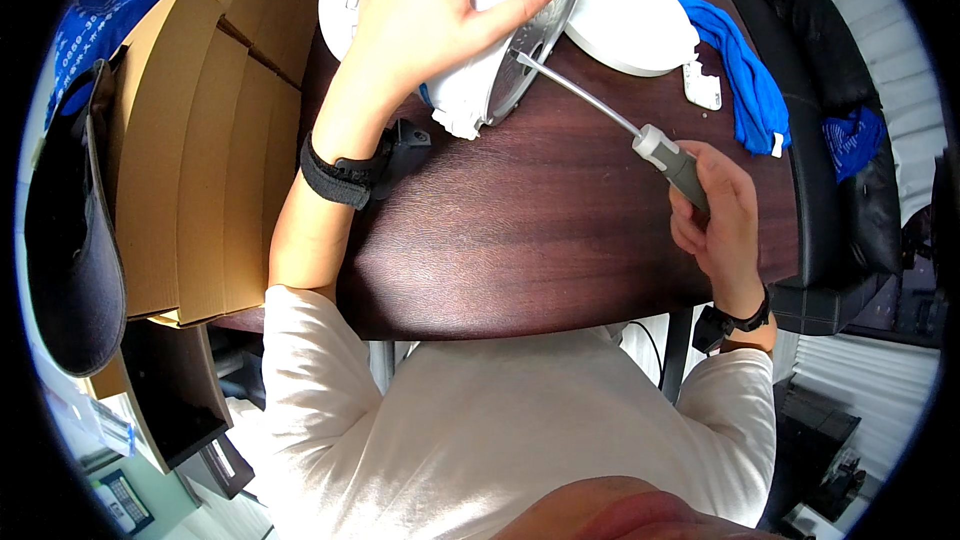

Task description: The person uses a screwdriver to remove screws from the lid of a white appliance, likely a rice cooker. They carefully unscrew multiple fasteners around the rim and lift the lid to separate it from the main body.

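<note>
Wears a white cloth shirt [530, 420], creased at the sleeves, with black bands [333, 183] strapped round both wrists. Sits or stands, hard to tell which, at a reddish-brown table [540, 240], wood-grained, glossy and curved along the front edge. Grips a screwdriver [672, 160] in the right hand [722, 215], fingers closed round the grey handle, slim metal shaft slanting up leftward. Points the tip at the ridged grey disc [541, 28] of a white appliance [462, 95], tilted at the table's far side; cannot make out any contact there. Lays the left hand [430, 15] over the smooth casing, thumb spread onto the disc; cannot tell a grip from a mere rest, with fingertips cut off by the upper edge and much casing hidden under forearm and palm. To the left, matt brown cardboard boxes [190, 160]. Just right of the disc, a flat round lid [630, 15], partly covered; near it, a small angular white part [702, 87] and a soft, crumpled blue cloth [735, 70]. Farther off, a padded black sofa [865, 205] and pleated pale curtains [900, 55], cut off by the dark rim.
</note>
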The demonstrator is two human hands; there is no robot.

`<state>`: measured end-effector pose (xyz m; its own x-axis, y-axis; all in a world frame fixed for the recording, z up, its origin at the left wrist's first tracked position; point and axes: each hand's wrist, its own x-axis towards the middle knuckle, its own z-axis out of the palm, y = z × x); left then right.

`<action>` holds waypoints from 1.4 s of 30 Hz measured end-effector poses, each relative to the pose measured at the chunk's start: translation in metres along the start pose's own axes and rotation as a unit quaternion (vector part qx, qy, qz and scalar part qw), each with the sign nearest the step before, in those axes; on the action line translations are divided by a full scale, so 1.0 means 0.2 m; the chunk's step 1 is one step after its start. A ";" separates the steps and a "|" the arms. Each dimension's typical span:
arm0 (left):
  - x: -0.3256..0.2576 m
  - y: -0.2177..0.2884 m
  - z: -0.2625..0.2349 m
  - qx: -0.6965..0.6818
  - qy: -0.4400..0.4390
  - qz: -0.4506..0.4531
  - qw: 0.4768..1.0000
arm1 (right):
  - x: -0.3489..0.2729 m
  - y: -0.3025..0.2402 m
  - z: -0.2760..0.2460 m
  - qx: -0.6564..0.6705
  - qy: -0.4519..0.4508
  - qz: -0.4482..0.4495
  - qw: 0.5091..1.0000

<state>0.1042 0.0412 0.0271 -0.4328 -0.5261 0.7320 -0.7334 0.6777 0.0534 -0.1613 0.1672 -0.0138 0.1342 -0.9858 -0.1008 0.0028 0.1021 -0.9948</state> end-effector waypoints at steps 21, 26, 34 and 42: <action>0.00 0.02 -0.02 0.002 -0.016 -0.021 1.000 | 0.06 0.10 -0.07 -0.117 0.036 -0.239 0.963; 0.00 0.01 -0.01 0.001 -0.015 -0.017 1.000 | 0.06 0.08 -0.10 -0.082 -0.008 -0.146 0.986; 0.01 0.02 -0.02 0.009 -0.014 -0.017 1.000 | 0.07 0.04 -0.10 -0.242 0.058 -0.301 0.921; 0.01 0.03 -0.01 -0.002 -0.007 -0.026 1.000 | 0.10 0.14 -0.09 -0.083 0.029 -0.295 0.952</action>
<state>0.1005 0.0460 0.0301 -0.4021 -0.5680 0.7181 -0.7528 0.6515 0.0938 -0.1765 0.1479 -0.0449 0.1035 -0.8712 0.4798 -0.0954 -0.4889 -0.8671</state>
